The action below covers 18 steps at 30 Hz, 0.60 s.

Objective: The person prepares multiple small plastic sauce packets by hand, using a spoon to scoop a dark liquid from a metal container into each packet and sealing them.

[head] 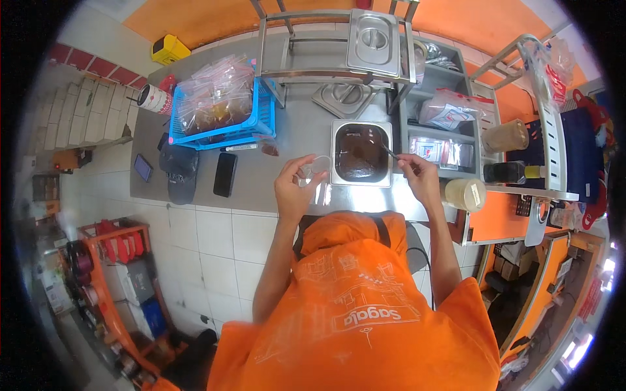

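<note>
A square steel food pan [390, 168] holding dark brown sauce [361, 149] stands on the steel table before me. My right hand [419, 173], at the pan's right side, is closed on the handle of a spoon [390, 151] whose far end reaches into the sauce. Left of the pan, my left hand [297, 185] holds a small clear plastic bag [319, 167] by its mouth, between thumb and fingers. The bag's lower part is hard to make out. A small sealed bag of brown sauce [269, 146] lies farther left, beside the blue basket.
A blue basket [266, 119] with several filled zip bags stands at the left, near a phone [225, 175] and a cap [181, 171]. A pan lid [345, 97] lies behind the pan. The grey divided tray [402, 117] and a lidded jar [464, 194] are at the right.
</note>
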Motion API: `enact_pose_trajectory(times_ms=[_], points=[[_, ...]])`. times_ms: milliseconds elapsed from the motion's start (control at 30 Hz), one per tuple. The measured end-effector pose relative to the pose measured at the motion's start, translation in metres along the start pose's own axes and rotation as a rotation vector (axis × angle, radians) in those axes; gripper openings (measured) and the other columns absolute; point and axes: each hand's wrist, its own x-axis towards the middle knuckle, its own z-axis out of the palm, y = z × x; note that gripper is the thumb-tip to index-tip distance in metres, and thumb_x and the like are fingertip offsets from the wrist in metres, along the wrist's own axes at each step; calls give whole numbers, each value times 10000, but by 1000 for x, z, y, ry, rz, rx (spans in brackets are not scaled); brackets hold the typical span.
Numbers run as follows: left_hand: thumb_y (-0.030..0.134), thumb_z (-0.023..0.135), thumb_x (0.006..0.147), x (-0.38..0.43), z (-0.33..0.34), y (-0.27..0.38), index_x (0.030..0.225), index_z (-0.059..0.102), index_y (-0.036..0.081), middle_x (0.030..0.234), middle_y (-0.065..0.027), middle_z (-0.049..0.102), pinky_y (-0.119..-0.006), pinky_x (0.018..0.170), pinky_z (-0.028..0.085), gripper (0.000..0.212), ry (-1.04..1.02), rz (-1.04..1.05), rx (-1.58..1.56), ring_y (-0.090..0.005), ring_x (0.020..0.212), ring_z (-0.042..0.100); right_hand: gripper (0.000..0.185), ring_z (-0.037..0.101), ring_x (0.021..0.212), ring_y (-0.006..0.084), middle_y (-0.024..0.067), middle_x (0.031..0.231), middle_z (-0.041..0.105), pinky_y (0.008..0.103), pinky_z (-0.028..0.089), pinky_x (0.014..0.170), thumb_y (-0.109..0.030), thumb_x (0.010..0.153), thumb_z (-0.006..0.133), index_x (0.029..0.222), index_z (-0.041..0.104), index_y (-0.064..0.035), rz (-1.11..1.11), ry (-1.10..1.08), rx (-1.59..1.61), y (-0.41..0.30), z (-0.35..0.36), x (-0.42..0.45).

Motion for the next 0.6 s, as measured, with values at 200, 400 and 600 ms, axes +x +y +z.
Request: enact_pose_trajectory(times_ms=[200, 400, 600], points=[[142, 860, 735, -8, 1, -6, 1116, 727, 73, 1004, 4, 676, -210, 584, 362, 410, -17, -82, 31, -58, 723, 466, 200, 617, 820, 305, 118, 854, 668, 380, 523, 727, -56, 806, 617, 977, 719, -34, -464, 66, -552, 27, 11, -1], [141, 859, 737, -12, -3, -7, 1125, 722, 66, 1014, 2, 673, -206, 585, 374, 418, -17, -86, 60, -64, 724, 474, 227, 591, 936, 268, 78, 929, 658, 366, 544, 763, -51, 777, 592, 965, 718, -54, -548, 33, -683, 21, 10, 5], [112, 862, 716, -14, -9, -1, 1114, 727, 76, 992, -3, 674, -219, 586, 360, 421, 15, -96, 65, -73, 710, 463, 227, 591, 959, 244, 56, 952, 657, 352, 553, 764, -62, 777, 593, 971, 710, -41, -584, -3, -765, 22, 4, 12]])
